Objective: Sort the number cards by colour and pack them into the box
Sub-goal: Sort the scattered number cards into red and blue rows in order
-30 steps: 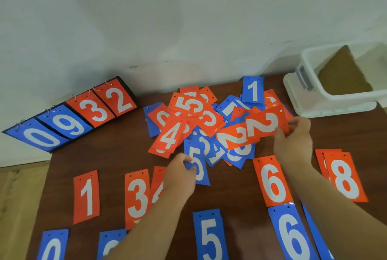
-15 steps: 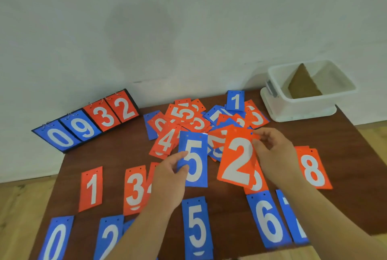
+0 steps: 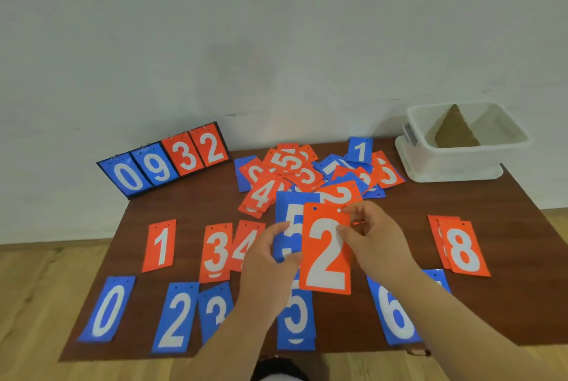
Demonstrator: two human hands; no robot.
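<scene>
My right hand (image 3: 373,241) pinches an orange 2 card (image 3: 325,250) by its right edge, held upright above the table. Behind it, my left hand (image 3: 269,261) grips a blue 5 card (image 3: 290,211), partly covered by the orange 2. A mixed heap of orange and blue cards (image 3: 307,171) lies at the back middle. Orange cards 1 (image 3: 159,245), 3 (image 3: 216,251), 4 (image 3: 246,242) and 8 (image 3: 462,248) lie in a row. Blue cards 0 (image 3: 107,308), 2 (image 3: 176,316), 5 (image 3: 296,319) and 6 (image 3: 393,316) lie along the near edge. The white box (image 3: 455,162) stands at the back right.
A flip scoreboard (image 3: 166,162) showing 0 9 3 2 leans against the wall at the back left. The brown table (image 3: 507,288) ends close to me, with wooden floor beyond on the left and right. A brown cardboard piece (image 3: 456,132) stands inside the box.
Both hands have drawn towards me. The orange 2 now overlaps the front of the blue 5, and the two cards sit closer together than before.
</scene>
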